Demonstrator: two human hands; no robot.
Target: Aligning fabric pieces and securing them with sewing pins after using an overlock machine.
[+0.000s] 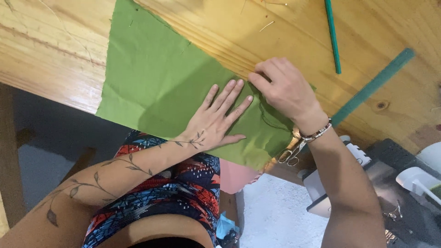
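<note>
Fingers (229, 94) on your left hand (216, 120) are lying flat and spread, palm down, pressing on the green fabric (156, 82) w/o gripping anything. Your right hand (285, 89) is sitting just beside it, knuckles up, w/ thumb and forefinger pinching a bit of the cloth near where the fingertips of both hands are almost meeting. Can't tell exactly how much fabric is in that pinch, the hand is covering it.

Fabric itself is lying on the wooden table (55, 41), running diagonally across it, w/ the near edge hanging a little over the table's front edge by your lap. It's looking wrinkled and bunched under the right hand, smoother toward the far corner.

Other stuff: scissors (290, 154) are poking out from under the cloth's near corner, right below your right wrist, which is wearing a beaded bracelet (318, 133). A thin green stick (333, 36) is lying on the table beyond the right hand, and a flat green ruler (373, 86) is lying at an angle to the right of it, both well clear of the fabric. Some white and grey gear (321, 188) is sitting lower right, below the table edge.
</note>
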